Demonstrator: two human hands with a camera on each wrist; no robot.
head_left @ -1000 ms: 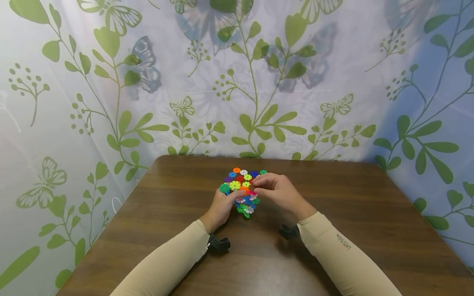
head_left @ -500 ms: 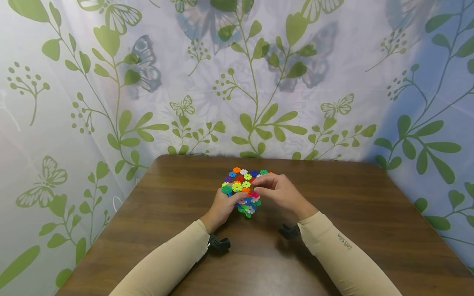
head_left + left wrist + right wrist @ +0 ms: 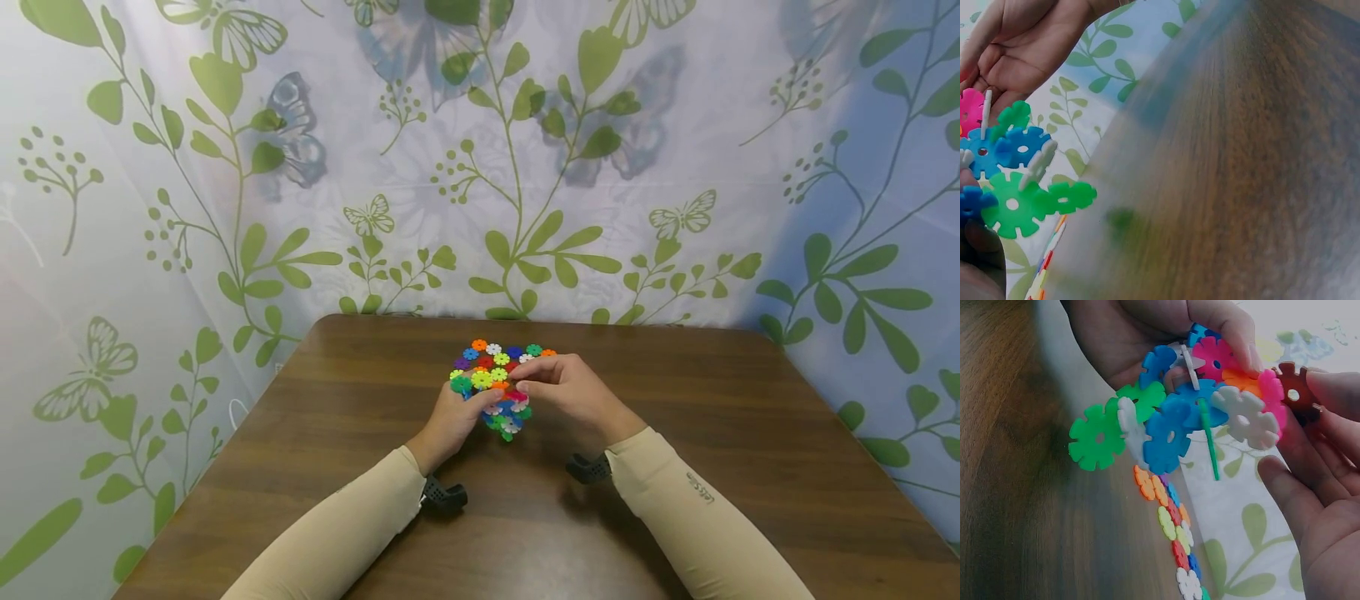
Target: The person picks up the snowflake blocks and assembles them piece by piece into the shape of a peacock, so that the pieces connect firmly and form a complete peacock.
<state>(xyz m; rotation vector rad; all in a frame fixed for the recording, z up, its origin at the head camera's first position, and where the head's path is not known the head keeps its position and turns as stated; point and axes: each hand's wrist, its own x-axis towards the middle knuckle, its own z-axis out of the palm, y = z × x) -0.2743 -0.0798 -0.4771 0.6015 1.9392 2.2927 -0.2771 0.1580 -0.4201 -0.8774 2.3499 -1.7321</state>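
My left hand [image 3: 444, 417] grips a joined cluster of plastic flower-shaped interlocking discs [image 3: 512, 408], held over the table. Blue, green, white, pink and orange discs [image 3: 1166, 434] slot together at angles, as the right wrist view shows. The left thumb lies across the top of the cluster. Thumb and fingers of my right hand [image 3: 576, 398] pinch a dark red flower disc [image 3: 1294, 394] at the cluster's pink and orange end. In the left wrist view, green discs [image 3: 1012, 204] jut out at the near end, and the right hand [image 3: 1035, 47] is behind.
Several loose flower discs [image 3: 501, 359] in mixed colours lie flat on the brown wooden table [image 3: 675, 400] just beyond the hands. A cloth with leaves and butterflies [image 3: 480, 208] hangs behind the table. Black wrist devices [image 3: 446, 495] sit under both forearms. A white cable [image 3: 237, 412] shows at the left edge.
The disc cluster in my left hand has shifted slightly right and tilted a little. My right hand stays nearly in place beside it. The loose discs have not moved.
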